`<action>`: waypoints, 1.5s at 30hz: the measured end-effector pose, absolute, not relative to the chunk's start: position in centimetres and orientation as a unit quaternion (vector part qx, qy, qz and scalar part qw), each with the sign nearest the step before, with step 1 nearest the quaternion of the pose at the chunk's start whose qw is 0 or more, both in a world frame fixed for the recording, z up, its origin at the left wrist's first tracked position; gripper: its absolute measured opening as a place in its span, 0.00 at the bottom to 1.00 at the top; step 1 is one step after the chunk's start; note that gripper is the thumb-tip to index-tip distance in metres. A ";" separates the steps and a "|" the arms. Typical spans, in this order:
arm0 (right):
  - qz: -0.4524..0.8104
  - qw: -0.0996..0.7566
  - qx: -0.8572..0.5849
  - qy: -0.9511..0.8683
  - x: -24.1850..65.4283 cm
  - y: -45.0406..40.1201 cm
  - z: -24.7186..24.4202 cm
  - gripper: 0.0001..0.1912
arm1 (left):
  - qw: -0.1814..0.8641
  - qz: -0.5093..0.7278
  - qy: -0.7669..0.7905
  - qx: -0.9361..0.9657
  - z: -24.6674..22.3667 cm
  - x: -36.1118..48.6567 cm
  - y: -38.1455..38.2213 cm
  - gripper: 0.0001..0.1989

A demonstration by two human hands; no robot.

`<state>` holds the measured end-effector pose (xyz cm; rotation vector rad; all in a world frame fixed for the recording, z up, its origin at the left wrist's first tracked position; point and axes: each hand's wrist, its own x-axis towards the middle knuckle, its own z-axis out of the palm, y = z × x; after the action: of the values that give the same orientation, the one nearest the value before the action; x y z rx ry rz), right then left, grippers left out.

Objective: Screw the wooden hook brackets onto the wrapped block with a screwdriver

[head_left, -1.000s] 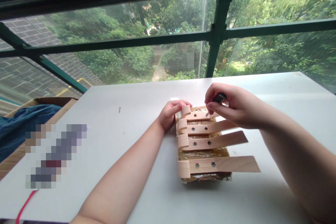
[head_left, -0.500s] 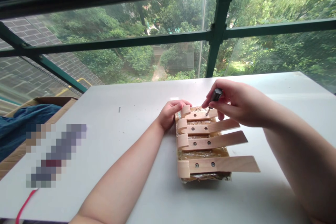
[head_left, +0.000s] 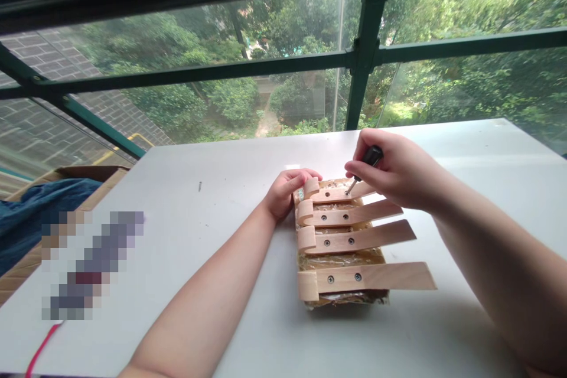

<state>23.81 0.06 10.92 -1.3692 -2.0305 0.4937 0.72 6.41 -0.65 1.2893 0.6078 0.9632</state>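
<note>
A wooden piece (head_left: 349,242) with several pale curved slats screwed across a plastic-wrapped base lies on the white table (head_left: 212,230). My left hand (head_left: 283,192) presses against its far left corner, fingers curled over the top slat's rolled end. My right hand (head_left: 394,174) holds a small black-handled screwdriver (head_left: 365,165) upright-tilted, its tip set on a screw in the farthest slat (head_left: 336,194). Screw heads show in the nearer slats.
A loose screw (head_left: 199,186) lies on the table to the left. A cardboard box with blue cloth (head_left: 39,212) stands off the left edge. A red cord (head_left: 42,348) trails at the near left. Green-framed windows (head_left: 363,59) run behind the table.
My right hand went from cupped low over the far slat to raised, with the screwdriver tilted up and its tip on the screw. My left hand stayed in place.
</note>
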 end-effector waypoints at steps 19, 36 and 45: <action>0.273 0.284 -0.444 -0.805 23.1 -0.5 10.7 0.10 | 0.654 0.420 0.231 0.585 -0.9 0.5 6.7 0.20; 0.328 0.295 -0.410 -0.798 23.8 -1.0 11.0 0.07 | 0.653 0.417 0.256 0.577 -0.7 0.5 6.5 0.20; 0.271 0.283 -0.454 -0.800 23.8 -0.6 11.3 0.06 | 0.651 0.417 0.261 0.578 -0.7 0.6 6.5 0.20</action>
<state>23.82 -0.57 11.31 -1.2158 -2.1421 0.7267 0.58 6.48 -0.70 1.3118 0.5921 0.9471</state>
